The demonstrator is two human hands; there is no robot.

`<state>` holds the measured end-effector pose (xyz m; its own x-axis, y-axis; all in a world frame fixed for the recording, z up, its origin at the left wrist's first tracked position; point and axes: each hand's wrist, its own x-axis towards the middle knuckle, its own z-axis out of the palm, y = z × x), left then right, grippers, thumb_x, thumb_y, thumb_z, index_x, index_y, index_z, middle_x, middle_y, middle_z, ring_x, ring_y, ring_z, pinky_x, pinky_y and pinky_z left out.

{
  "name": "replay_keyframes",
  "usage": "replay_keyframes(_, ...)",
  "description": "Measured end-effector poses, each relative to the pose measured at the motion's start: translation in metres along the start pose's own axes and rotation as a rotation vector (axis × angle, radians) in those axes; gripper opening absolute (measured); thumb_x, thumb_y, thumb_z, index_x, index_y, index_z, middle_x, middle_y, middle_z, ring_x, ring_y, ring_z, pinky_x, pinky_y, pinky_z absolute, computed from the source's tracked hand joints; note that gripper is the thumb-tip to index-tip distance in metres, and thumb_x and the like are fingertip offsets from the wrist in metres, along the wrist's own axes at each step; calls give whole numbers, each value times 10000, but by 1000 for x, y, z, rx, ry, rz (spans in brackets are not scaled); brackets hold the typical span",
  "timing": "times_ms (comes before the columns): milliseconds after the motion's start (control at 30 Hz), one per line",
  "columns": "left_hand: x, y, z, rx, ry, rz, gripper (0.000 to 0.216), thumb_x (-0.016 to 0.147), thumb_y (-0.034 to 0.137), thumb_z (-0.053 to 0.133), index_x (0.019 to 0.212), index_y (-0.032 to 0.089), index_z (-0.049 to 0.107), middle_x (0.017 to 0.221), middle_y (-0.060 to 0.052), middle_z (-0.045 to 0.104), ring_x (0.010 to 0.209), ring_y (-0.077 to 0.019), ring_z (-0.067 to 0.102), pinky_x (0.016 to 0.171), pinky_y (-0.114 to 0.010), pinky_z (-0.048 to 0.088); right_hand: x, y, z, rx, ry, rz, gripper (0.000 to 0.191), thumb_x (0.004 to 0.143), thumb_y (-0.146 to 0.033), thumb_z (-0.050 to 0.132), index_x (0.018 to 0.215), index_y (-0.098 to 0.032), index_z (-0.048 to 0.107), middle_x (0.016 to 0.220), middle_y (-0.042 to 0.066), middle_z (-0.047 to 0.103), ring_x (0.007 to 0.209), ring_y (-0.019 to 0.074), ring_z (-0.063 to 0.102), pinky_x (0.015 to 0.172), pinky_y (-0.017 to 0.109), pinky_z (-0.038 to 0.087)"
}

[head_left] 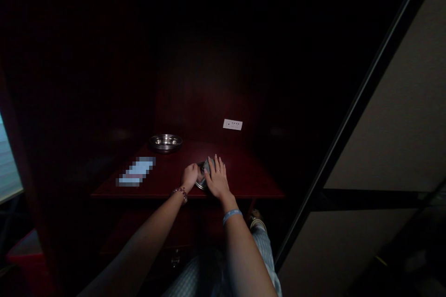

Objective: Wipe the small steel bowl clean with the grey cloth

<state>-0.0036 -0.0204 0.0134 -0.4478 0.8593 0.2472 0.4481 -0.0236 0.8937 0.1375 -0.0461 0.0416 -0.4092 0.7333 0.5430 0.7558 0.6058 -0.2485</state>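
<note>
A round, shiny metal dish [200,184] lies near the front edge of the dark red shelf [244,181]. My left hand [190,176] is closed on the dish's left rim, its fingers curled. Over the dish's right side lies my right hand [218,177], palm down with fingers stretched and somewhat apart. Beneath its fingers shows a piece of grey material [209,166], perhaps a cloth or pad; most of it is covered. Further back on the left stand shallow metal bowls [166,143], seemingly stacked.
A pixelated light-blue flat item [137,171] lies on the shelf's left side. On the dark back wall is a white socket panel [232,124]. Below the shelf are a lower board and my legs. A red container [31,260] stands at lower left; pale panels [393,116] rise on the right.
</note>
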Motion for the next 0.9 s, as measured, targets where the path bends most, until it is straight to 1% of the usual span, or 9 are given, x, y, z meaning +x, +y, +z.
replay_keyframes(67,-1,0,0,-15,-2,-4,330,858,287,351,684,170,606,742,-77,693,690,-157,614,622,-224,403,0,-1,0,1,-4,7,583,935,-460,299,1460,-216,226,1549,78,91,1421,260,54,1116,495,147)
replay_keyframes(133,0,0,0,-18,-4,-4,334,858,293,347,679,172,601,738,-74,691,678,-156,608,608,-225,397,0,-1,0,5,-6,4,620,919,-488,330,1460,-203,225,1547,85,102,1419,270,60,1118,496,142)
replay_keyframes(267,1,-3,1,14,-15,4,344,860,297,319,678,179,586,741,-73,675,644,-154,584,580,-235,378,-1,-1,-1,22,14,-29,661,888,-517,386,1451,-194,259,1530,85,188,1412,269,113,1125,479,151)
replay_keyframes(400,4,-6,2,26,-21,8,342,861,304,303,665,186,557,739,-69,657,649,-151,572,591,-238,372,-1,2,0,50,44,-66,668,856,-500,447,1432,-191,308,1500,86,277,1390,268,193,1122,463,182)
replay_keyframes(533,7,-9,4,31,-4,20,316,853,293,314,649,188,533,746,-69,649,671,-147,566,612,-236,372,0,3,0,92,50,-91,659,823,-459,504,1404,-180,367,1468,89,341,1366,260,251,1117,443,216)
replay_keyframes(633,8,-11,6,42,13,36,311,853,287,318,636,190,517,751,-71,646,673,-147,561,614,-237,372,1,1,-4,131,53,-100,615,807,-421,532,1368,-190,428,1433,78,400,1344,245,297,1114,425,239)
replay_keyframes(733,9,-13,6,52,3,48,329,857,294,314,616,191,513,727,-71,642,665,-152,565,615,-240,378,1,-1,-7,171,46,-111,574,796,-377,554,1336,-199,473,1407,65,439,1335,231,318,1112,403,256)
replay_keyframes(900,8,-15,6,16,-6,77,344,869,304,308,641,188,538,776,-86,667,718,-161,599,645,-237,407,3,-5,-13,236,8,-137,504,801,-217,519,1305,-235,509,1372,24,488,1303,185,377,1112,365,265)
